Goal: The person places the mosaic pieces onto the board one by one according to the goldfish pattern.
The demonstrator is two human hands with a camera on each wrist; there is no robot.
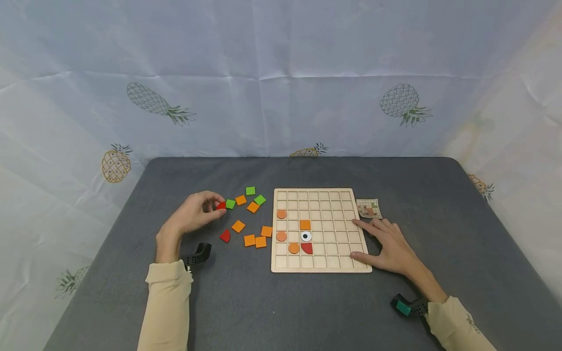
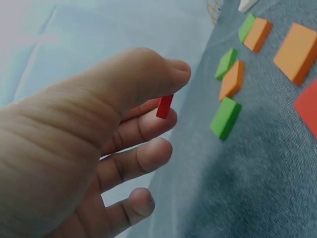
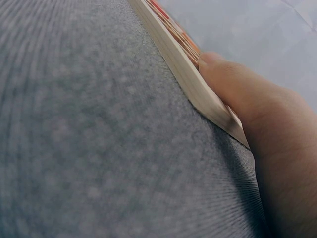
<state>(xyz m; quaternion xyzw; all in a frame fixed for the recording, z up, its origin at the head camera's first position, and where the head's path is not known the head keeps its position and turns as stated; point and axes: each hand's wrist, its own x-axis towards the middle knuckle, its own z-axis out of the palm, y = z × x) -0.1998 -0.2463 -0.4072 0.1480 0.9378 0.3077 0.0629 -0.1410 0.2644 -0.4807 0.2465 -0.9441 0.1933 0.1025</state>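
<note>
My left hand (image 1: 197, 213) pinches a red piece (image 2: 165, 106) between thumb and forefinger, at the left of the loose pieces; the other fingers are loosely bent. In the head view, a green square (image 1: 230, 204) lies right beside the pinched piece. Spread over the right edge of the wooden grid board (image 1: 333, 268) is my right hand (image 1: 388, 248), its thumb and forefinger resting on the rim. On the board are an orange square (image 1: 305, 224), a white eye disc (image 1: 306, 236), a red quarter-round piece (image 1: 307, 248) and several orange discs (image 1: 293, 248).
Left of the board lie several orange squares (image 1: 249, 240), more green squares (image 1: 250, 190) and another red quarter-round piece (image 1: 225, 236). A small printed pattern card (image 1: 369, 208) lies by the board's upper right edge. All stand on a dark grey table (image 1: 246, 302).
</note>
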